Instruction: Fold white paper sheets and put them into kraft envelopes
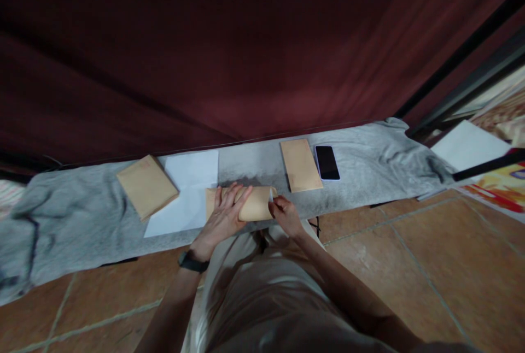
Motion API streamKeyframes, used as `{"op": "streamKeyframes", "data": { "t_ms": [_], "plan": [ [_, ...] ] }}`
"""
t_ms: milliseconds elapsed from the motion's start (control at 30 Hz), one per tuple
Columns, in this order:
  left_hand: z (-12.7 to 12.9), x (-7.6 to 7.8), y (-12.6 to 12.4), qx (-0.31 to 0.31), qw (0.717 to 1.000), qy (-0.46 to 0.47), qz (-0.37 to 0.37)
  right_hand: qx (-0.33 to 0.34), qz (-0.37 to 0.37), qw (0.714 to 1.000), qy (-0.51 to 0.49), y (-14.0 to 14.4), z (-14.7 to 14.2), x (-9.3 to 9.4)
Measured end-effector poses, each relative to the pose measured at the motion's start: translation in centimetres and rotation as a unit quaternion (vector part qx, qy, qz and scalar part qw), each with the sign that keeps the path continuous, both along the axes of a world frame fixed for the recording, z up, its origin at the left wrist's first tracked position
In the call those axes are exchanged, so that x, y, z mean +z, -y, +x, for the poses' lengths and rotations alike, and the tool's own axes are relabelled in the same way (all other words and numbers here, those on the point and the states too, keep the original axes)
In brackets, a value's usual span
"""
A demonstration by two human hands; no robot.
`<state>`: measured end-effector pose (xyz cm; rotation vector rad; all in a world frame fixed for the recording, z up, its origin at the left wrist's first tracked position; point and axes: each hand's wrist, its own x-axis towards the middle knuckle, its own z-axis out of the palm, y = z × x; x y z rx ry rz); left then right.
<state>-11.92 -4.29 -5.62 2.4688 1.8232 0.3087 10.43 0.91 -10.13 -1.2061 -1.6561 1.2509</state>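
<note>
A tan paper envelope [258,205] lies crosswise on the grey cloth in front of me, its right end curled up. My left hand [227,208] rests flat on the left part of this envelope, fingers spread and pressing down. At the right end, my right hand [284,213] pinches the envelope's raised edge, where a small white piece [270,196] shows beside the fingertips. Whether that piece is a strip or paper inside, I cannot tell. White paper [192,170] lies to the left, partly under the envelope.
Several stacked tan envelopes [146,186] overlap the white paper. Another tan envelope [301,164] and a phone [327,163] lie on the right. Grey cloth [369,162] covers the narrow bench, with a dark red curtain [246,69] behind. A white sheet [470,145] is at far right.
</note>
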Motion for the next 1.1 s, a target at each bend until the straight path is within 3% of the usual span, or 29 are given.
{"op": "streamKeyframes", "data": {
  "t_ms": [200, 433, 533, 600, 700, 767, 833, 900, 967, 1100],
  "plan": [
    [-0.3, -0.3, 0.0, 0.001, 1.000, 0.001, -0.002, -0.008, -0.048, 0.999, -0.001, -0.2, 0.0, -0.3],
    [-0.3, -0.6, 0.4, 0.006, 1.000, 0.017, 0.005, -0.057, -0.098, 0.990, -0.083, -0.4, -0.4, -1.2],
    [0.5, -1.2, 1.3, 0.073, 0.992, 0.087, 0.057, -0.081, -0.111, 0.984, -0.110, -1.0, -0.4, -1.7],
    [1.3, -1.8, 2.3, 0.143, 0.969, 0.177, 0.097, -0.093, -0.120, 0.980, -0.126, -1.3, -0.4, -1.9],
    [2.6, -3.0, 3.9, 0.265, 0.892, 0.345, 0.123, -0.109, -0.133, 0.973, -0.151, -1.3, -0.5, -2.1],
    [3.3, -3.6, 4.6, 0.359, 0.804, 0.456, 0.128, -0.117, -0.138, 0.969, -0.167, -1.2, -0.8, -2.1],
    [4.0, -3.8, 4.8, 0.412, 0.688, 0.591, 0.085, -0.124, -0.141, 0.966, -0.179, -0.9, -1.2, -2.0],
    [4.7, -3.5, 4.4, 0.403, 0.565, 0.720, -0.013, -0.127, -0.145, 0.963, -0.191, -0.6, -1.6, -2.0],
    [5.6, -2.9, 3.7, 0.367, 0.473, 0.795, -0.097, -0.126, -0.149, 0.960, -0.201, -0.2, -2.1, -2.1],
    [7.5, -2.3, 1.9, 0.359, 0.396, 0.837, -0.118, -0.118, -0.150, 0.958, -0.216, 0.6, -2.7, -2.1]
  ]
}}
